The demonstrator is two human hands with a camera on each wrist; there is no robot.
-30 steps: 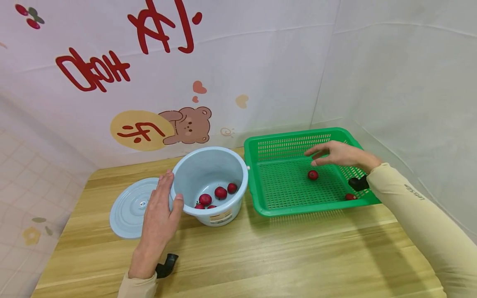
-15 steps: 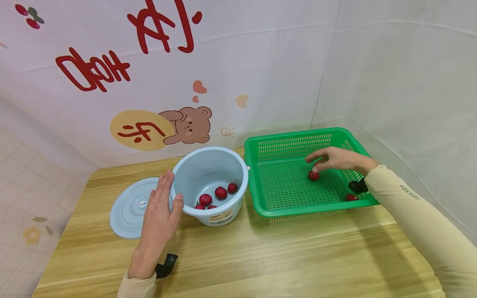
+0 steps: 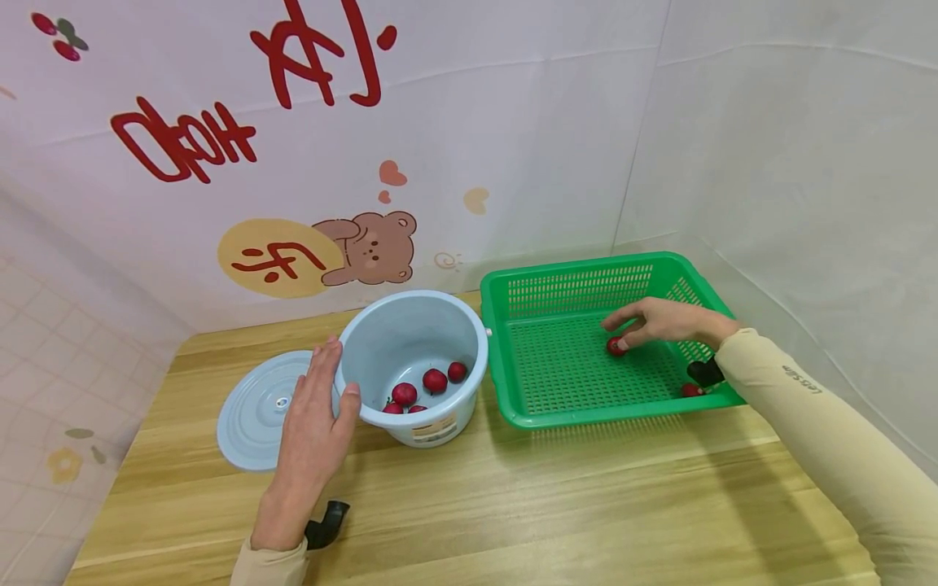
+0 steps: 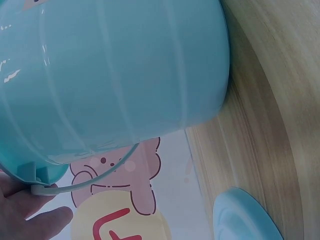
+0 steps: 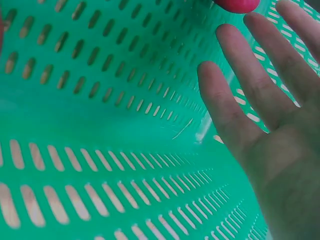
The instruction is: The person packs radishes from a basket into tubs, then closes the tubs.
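Inside the green basket (image 3: 572,419), my right hand (image 3: 663,320) reaches down over a small round red fruit (image 3: 615,347). The thumb overlaps the fruit's upper side, while the other fingers stretch past its far side. In the right wrist view those fingers (image 5: 260,80) look fairly straight, with a red fruit (image 5: 237,4) just beyond their tips. My left hand (image 3: 315,431) lies with extended fingers along the left rim of the light blue bucket (image 3: 469,391). Several red fruits (image 3: 435,380) sit at the bucket's bottom. In the left wrist view, the left fingers (image 4: 50,222) are beside the handle mount.
A second fruit (image 3: 691,391) lies in the basket's near right corner, below the right wrist. The blue lid (image 3: 252,415) lies left of the bucket on the wooden table (image 3: 513,505). A printed cloth wall (image 3: 550,146) rises behind the table.
My right hand has come down from above the basket onto the red fruit, bringing the thumb over it. The left hand stays at the bucket rim.
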